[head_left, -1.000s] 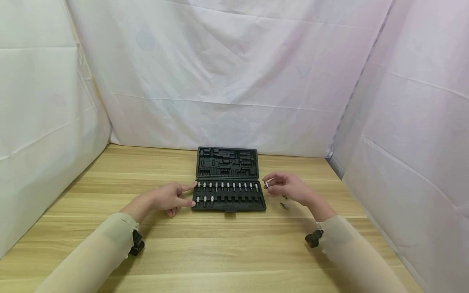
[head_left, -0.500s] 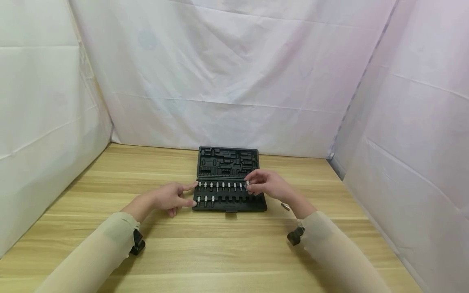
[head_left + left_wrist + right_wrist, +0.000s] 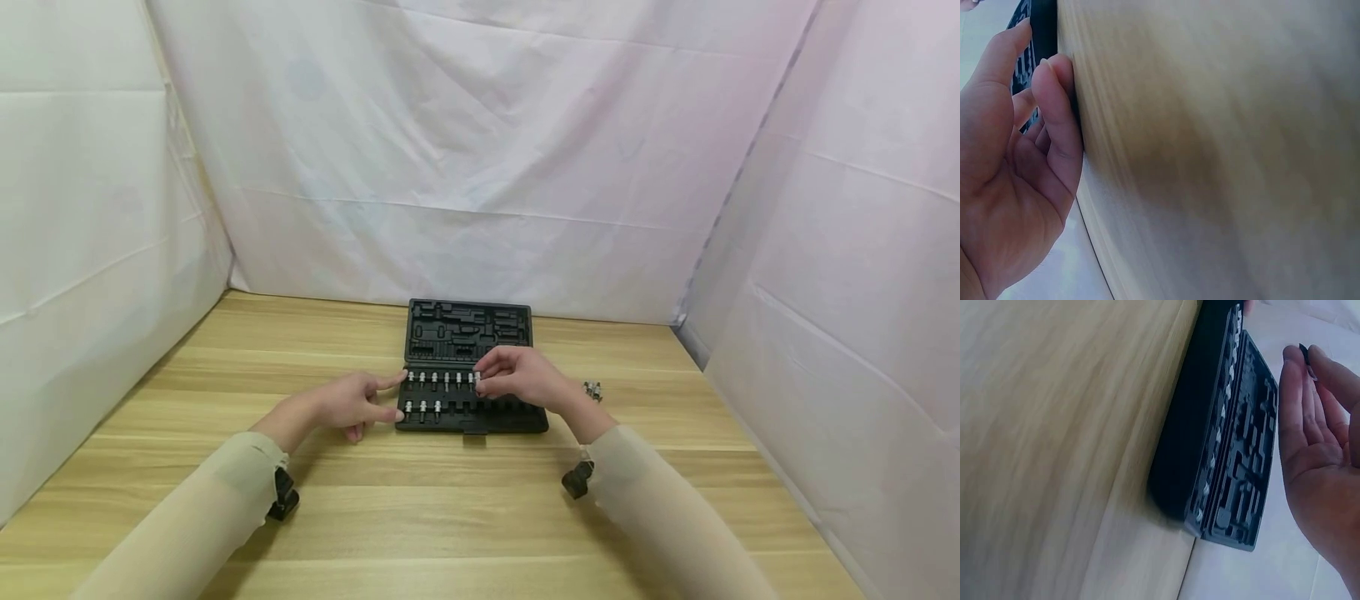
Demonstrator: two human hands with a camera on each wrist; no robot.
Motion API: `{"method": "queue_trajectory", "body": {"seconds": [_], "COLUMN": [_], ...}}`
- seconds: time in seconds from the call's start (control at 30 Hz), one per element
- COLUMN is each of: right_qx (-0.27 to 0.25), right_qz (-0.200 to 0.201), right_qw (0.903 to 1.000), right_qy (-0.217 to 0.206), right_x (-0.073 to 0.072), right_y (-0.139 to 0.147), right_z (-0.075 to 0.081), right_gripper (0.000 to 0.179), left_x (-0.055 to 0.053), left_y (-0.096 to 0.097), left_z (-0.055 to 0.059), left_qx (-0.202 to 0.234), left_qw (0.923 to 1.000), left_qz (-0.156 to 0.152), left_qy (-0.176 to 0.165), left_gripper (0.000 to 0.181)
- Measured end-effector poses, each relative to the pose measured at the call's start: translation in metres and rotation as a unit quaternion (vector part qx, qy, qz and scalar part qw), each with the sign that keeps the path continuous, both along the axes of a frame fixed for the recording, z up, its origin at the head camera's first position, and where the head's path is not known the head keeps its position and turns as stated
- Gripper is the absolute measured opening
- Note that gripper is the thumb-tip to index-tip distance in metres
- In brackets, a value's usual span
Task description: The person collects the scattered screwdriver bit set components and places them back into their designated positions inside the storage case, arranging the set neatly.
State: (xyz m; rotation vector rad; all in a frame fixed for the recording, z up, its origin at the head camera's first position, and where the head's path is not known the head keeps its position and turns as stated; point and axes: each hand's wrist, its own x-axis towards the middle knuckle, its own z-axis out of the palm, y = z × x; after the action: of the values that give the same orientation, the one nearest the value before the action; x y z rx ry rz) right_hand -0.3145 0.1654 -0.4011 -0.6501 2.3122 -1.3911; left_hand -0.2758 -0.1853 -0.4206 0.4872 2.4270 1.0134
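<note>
A black hinged socket case lies open on the wooden table in the head view. Silver bit sockets fill its upper row and the left part of the lower row. My left hand rests its extended index finger and thumb on the case's left edge, with the other fingers curled beneath. Above the upper row, my right hand pinches a small bit socket between thumb and fingertips. In the head view that hand covers the right part of the upper row.
Several loose bit sockets lie on the table right of the case, partly behind my right wrist. The case's lid, moulded with recesses, leans back toward the white curtain. White sheets also hang on both sides.
My right hand has moved left from beside the case to over its upper row, carrying the bit socket. The loose pieces show more behind the wrist. My left hand has stayed put.
</note>
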Motion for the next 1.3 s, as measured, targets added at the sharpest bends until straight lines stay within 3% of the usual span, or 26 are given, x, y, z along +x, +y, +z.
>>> {"method": "queue_trajectory", "body": {"seconds": [0.1, 0.3, 0.67, 1.03, 1.3], "right_qx": [0.010, 0.017, 0.083, 0.125, 0.138], "right_qz": [-0.001, 0.008, 0.012, 0.001, 0.039], "right_qw": [0.9999, 0.9998, 0.9964, 0.9920, 0.9892], "right_qy": [0.014, -0.002, 0.013, 0.018, 0.030], "right_x": [-0.002, -0.003, -0.005, -0.007, -0.010], "right_y": [-0.006, -0.018, -0.036, -0.042, -0.046], "right_z": [-0.002, -0.008, -0.018, -0.018, -0.022], "right_gripper": [0.034, 0.029, 0.020, 0.018, 0.016], "left_x": [0.000, 0.000, -0.001, 0.000, 0.000], "left_y": [0.000, -0.001, 0.000, 0.000, 0.000], "left_z": [0.000, -0.001, -0.002, -0.001, -0.001], "left_qx": [-0.001, 0.000, 0.003, 0.004, 0.002], "left_qw": [1.0000, 1.0000, 1.0000, 1.0000, 1.0000], "left_qz": [-0.001, 0.000, 0.002, 0.003, 0.004], "left_qy": [-0.001, 0.002, 0.003, 0.000, 0.000], "left_gripper": [0.089, 0.089, 0.088, 0.089, 0.089]}}
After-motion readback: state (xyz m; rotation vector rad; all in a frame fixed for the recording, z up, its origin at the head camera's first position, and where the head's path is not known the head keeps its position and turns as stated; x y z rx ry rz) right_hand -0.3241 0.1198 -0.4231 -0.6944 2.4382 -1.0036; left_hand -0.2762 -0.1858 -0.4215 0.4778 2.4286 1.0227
